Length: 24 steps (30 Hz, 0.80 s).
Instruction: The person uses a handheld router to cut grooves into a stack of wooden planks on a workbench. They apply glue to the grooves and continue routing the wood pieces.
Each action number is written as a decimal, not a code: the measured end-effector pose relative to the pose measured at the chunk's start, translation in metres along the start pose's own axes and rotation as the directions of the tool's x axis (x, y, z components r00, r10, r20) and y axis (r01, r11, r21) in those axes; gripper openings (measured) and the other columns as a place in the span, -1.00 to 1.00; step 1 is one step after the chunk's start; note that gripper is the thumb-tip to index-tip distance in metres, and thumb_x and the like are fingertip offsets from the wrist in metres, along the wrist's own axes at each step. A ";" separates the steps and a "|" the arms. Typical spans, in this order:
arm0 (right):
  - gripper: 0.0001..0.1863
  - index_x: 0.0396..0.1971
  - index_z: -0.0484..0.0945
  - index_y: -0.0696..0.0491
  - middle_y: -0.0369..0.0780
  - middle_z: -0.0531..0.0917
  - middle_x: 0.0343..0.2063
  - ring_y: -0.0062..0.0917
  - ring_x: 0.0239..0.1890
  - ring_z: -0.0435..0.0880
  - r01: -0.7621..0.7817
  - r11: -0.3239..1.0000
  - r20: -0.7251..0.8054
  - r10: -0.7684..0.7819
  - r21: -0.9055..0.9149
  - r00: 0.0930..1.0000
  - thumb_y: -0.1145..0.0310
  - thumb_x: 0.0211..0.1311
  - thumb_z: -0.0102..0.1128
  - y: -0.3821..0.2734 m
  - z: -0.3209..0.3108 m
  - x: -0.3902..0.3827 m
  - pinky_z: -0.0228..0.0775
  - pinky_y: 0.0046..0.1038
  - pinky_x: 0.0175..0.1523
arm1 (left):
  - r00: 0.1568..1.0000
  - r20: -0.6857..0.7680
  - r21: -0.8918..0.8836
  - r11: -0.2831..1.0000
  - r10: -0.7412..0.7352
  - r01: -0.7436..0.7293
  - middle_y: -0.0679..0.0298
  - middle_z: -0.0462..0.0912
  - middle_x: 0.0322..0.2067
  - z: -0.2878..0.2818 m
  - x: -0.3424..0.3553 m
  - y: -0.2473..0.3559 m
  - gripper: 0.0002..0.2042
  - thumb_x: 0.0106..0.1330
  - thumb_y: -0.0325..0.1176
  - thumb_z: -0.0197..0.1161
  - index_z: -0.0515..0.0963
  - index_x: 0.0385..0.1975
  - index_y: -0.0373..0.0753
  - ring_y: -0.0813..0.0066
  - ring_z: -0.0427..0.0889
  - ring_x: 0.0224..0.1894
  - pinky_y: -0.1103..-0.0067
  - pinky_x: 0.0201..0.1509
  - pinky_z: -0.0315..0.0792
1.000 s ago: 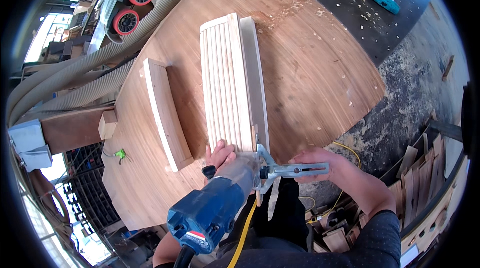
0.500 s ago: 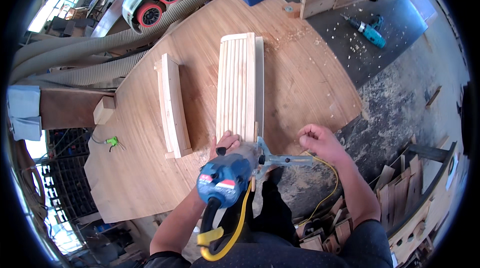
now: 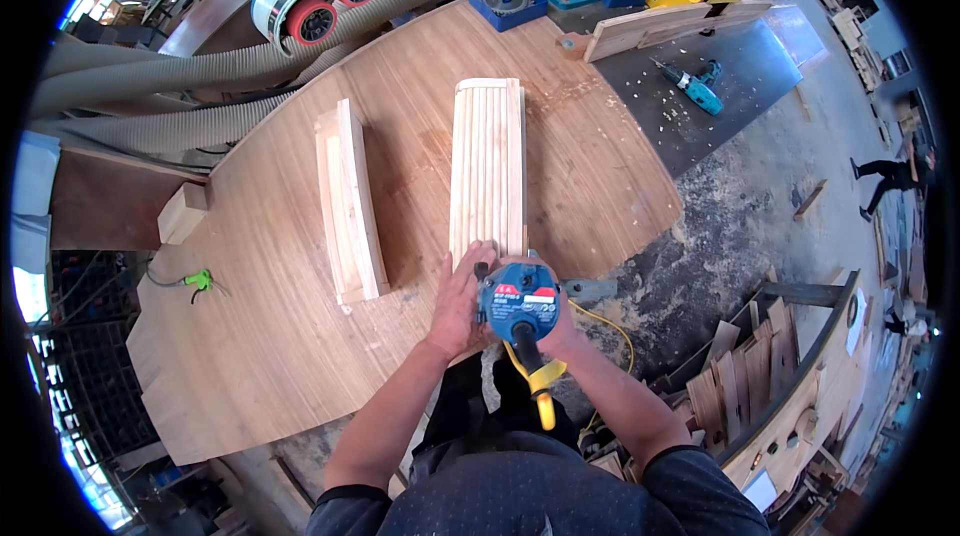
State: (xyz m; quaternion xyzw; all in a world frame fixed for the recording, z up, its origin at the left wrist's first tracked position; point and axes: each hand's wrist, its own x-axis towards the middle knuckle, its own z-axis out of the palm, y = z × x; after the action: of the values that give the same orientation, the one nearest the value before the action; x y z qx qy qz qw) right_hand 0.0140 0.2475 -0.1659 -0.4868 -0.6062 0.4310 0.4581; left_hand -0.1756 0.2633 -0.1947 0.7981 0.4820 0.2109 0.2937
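A blue trim router (image 3: 520, 301) with a yellow cord stands at the near end of a slatted, pale wooden piece (image 3: 485, 166), which lies lengthwise on the wooden tabletop. My left hand (image 3: 457, 304) is closed against the router's left side, its fingers reaching forward over the slats; the thumb is hidden. From the other side my right hand (image 3: 562, 328) wraps round the router's lower body, which covers most of its fingers. To the left lies a second, slightly curved wooden piece (image 3: 350, 201), apart from both hands.
A cordless drill (image 3: 690, 86) lies on the dark, chip-strewn surface at the far right. Blue trays with saw blades (image 3: 507, 1) stand at the back. A green-tipped hose (image 3: 200, 281) rests at the left edge. Offcuts (image 3: 740, 376) fill a rack at lower right. Another person (image 3: 890, 171) is far right.
My right hand has come in from the right onto the router. The router now stands more upright and turned, and its metal guide is mostly hidden. The view has shifted.
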 end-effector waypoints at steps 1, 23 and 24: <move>-0.29 0.13 0.53 0.03 -0.16 0.68 -0.03 -0.24 0.02 0.68 -0.123 0.977 -0.014 0.128 0.173 0.992 0.38 -0.12 0.64 0.003 0.006 -0.004 0.43 -0.25 0.28 | 1.000 -0.019 -0.032 0.999 0.001 -0.002 0.09 0.23 0.53 -0.001 -0.001 0.001 -0.02 0.05 -0.20 0.47 0.14 0.55 -0.16 0.01 0.13 0.60 -0.05 0.65 -0.16; -0.23 0.16 0.56 0.10 -0.20 0.65 0.05 -0.45 0.09 0.63 0.113 0.977 -0.065 -0.126 -0.179 0.990 0.34 -0.15 0.71 -0.097 -0.064 -0.018 0.45 -0.35 0.26 | 0.975 -0.125 -0.272 0.939 0.182 -0.210 -0.19 -0.02 0.57 -0.049 0.008 0.036 0.47 -0.17 0.41 0.58 -0.15 0.59 -0.40 -0.10 -0.01 0.62 0.07 0.65 -0.13; -0.15 0.23 0.50 0.10 -0.20 0.63 0.12 -0.42 0.14 0.62 0.106 0.984 -0.018 -0.110 -0.141 0.994 0.34 -0.16 0.70 -0.088 -0.064 -0.023 0.36 -0.29 0.38 | 0.961 -0.159 -0.264 0.928 0.227 -0.263 -0.19 0.00 0.57 -0.067 0.009 0.057 0.46 -0.17 0.41 0.59 -0.13 0.60 -0.36 -0.10 0.01 0.61 0.07 0.65 -0.10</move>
State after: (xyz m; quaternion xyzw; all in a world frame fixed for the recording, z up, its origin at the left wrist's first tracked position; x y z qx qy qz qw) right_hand 0.0619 0.2158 -0.0708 -0.4898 -0.6543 0.3556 0.4534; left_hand -0.1763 0.2689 -0.1069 0.7872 0.3608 0.3622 0.3449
